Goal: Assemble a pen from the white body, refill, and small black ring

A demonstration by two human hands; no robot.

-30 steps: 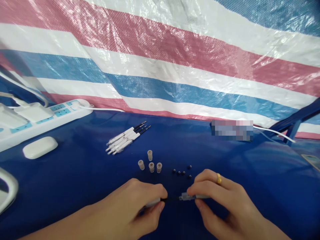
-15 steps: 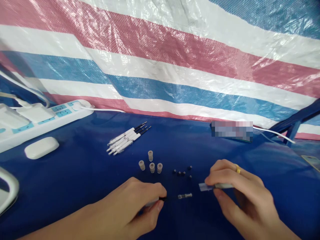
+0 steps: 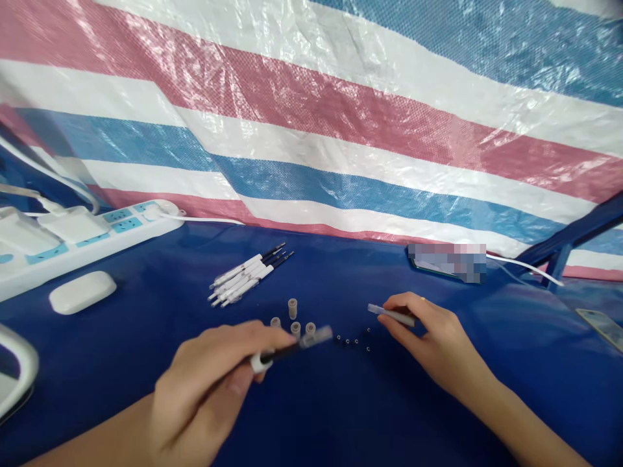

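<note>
My left hand [image 3: 209, 383] is closed around a pen refill [image 3: 282, 352] with a white body and a dark front section. A clear, blurred piece [image 3: 317, 336] sits at the refill's front end, pointing right. Farther right, my right hand [image 3: 431, 334] pinches a slim pen barrel [image 3: 400, 316], greyish with a clear end that points left. Small beige cylinders [image 3: 293, 309] stand just beyond my left fingers, some partly covered by them. Between the hands lie several tiny black rings [image 3: 347, 341].
A bundle of white and black refills [image 3: 243, 280] lies farther back. At left are a power strip [image 3: 141, 224] with plugs and a white rounded case [image 3: 82, 292]. A blurred-out phone-like object [image 3: 445, 264] rests at the back right, another flat device [image 3: 601, 327] at the right edge.
My left hand has lifted and moved left with the refill, its tip now tilted up. My right hand has moved farther back and slightly left with the barrel.
</note>
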